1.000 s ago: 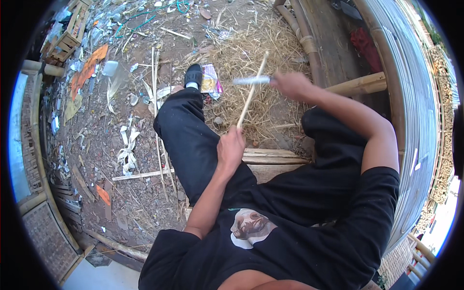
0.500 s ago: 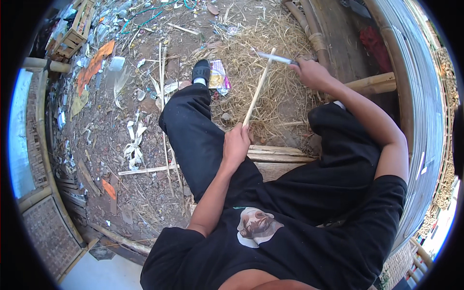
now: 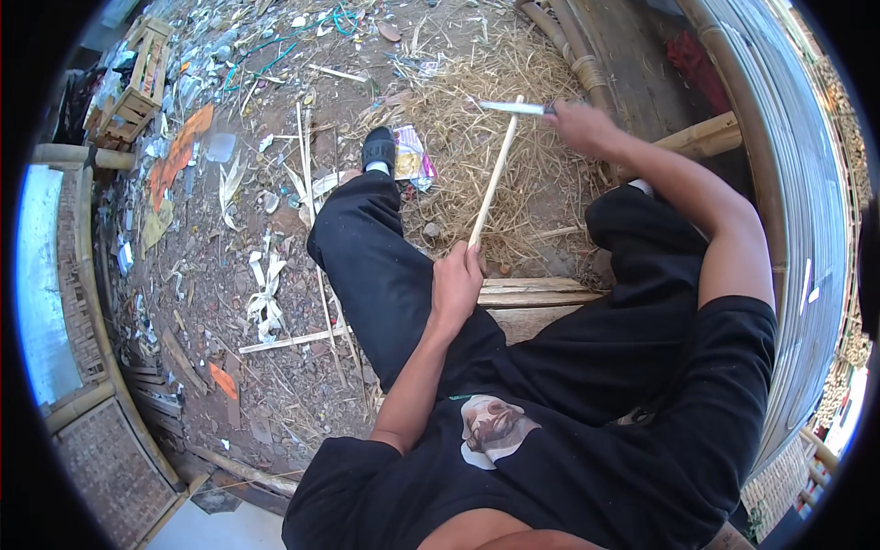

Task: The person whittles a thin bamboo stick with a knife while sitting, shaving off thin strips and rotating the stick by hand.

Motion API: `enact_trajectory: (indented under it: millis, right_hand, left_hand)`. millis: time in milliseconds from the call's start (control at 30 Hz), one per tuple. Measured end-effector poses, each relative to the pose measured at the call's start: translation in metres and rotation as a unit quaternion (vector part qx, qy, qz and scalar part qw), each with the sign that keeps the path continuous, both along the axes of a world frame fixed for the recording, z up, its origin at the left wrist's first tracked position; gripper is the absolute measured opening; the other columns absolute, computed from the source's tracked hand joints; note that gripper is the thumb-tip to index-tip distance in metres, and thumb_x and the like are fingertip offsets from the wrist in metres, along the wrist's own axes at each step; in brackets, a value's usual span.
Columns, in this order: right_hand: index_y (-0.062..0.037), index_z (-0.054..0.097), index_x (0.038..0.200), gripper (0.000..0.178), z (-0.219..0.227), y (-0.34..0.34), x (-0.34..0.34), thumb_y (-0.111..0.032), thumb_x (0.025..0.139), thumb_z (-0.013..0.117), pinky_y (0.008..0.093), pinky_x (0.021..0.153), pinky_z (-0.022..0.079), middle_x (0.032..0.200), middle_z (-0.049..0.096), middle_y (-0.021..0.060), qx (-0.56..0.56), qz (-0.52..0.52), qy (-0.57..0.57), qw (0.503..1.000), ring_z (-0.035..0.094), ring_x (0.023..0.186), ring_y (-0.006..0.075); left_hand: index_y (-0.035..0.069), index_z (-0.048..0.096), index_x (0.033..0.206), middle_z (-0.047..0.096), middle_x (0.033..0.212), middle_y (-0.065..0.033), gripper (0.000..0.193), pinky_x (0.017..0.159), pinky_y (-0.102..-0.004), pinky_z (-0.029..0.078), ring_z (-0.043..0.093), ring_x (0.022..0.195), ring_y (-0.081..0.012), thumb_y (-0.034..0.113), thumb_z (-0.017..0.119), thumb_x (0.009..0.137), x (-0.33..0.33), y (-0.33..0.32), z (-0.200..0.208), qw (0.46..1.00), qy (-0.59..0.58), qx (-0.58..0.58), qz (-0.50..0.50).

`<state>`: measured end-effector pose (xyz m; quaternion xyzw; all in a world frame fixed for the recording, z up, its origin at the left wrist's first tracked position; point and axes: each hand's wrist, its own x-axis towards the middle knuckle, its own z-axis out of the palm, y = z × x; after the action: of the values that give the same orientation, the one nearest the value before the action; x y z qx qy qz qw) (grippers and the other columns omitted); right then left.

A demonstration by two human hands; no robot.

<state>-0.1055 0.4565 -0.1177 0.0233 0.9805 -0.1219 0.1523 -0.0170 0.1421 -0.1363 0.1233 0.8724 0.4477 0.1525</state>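
Note:
A pale, narrow bamboo strip (image 3: 496, 174) slants away from me between my knees. My left hand (image 3: 456, 286) is closed round its near end, close to my left thigh. In my right hand (image 3: 584, 128) is the dark handle of a knife (image 3: 513, 108). The blade points left and lies across the strip near its far tip, seemingly touching it. Below the knife, straw and thin shavings (image 3: 541, 183) are heaped on the ground.
Split wood pieces (image 3: 536, 291) lie between my thighs. Long thin strips (image 3: 307, 165) rest beside my left leg, crossed by another strip (image 3: 291, 342). A wooden crate (image 3: 136, 87) stands far left amid litter. Bamboo poles (image 3: 587, 69) and a corrugated sheet (image 3: 807, 211) border my right.
The knife has turned from a slant to nearly level across the strip, and my right hand has shifted slightly left. My left hand keeps its hold. The whole view has tilted a little.

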Motion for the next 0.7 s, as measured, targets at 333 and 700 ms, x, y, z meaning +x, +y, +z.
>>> enact_trajectory:
  millis: [333,700]
  right_hand:
    - [-0.0021,0.049,0.099,0.044,-0.011,0.023,-0.001,-0.042,0.1,0.03,0.0511,0.074,0.047,0.083,0.06,0.021,0.029,-0.021,0.038,0.999,0.061,0.079,0.0396]
    - [-0.0028,0.048,0.098,0.041,0.013,0.011,-0.008,-0.039,0.101,0.03,0.0466,0.069,0.049,0.084,0.062,0.0189,0.048,0.022,-0.004,0.999,0.063,0.079,0.0336]
  left_hand:
    - [-0.004,0.057,0.079,0.052,0.057,-0.0215,0.021,0.047,-0.0402,0.039,0.056,0.048,-0.0323,0.012,0.053,0.093,0.0,0.003,0.003,0.999,0.044,-0.006,-0.001]
    - [-0.003,0.054,0.077,0.053,0.057,-0.0222,0.021,0.047,-0.0435,0.039,0.056,0.054,-0.0395,0.012,0.053,0.092,0.002,-0.003,0.011,0.999,0.039,-0.026,0.008]
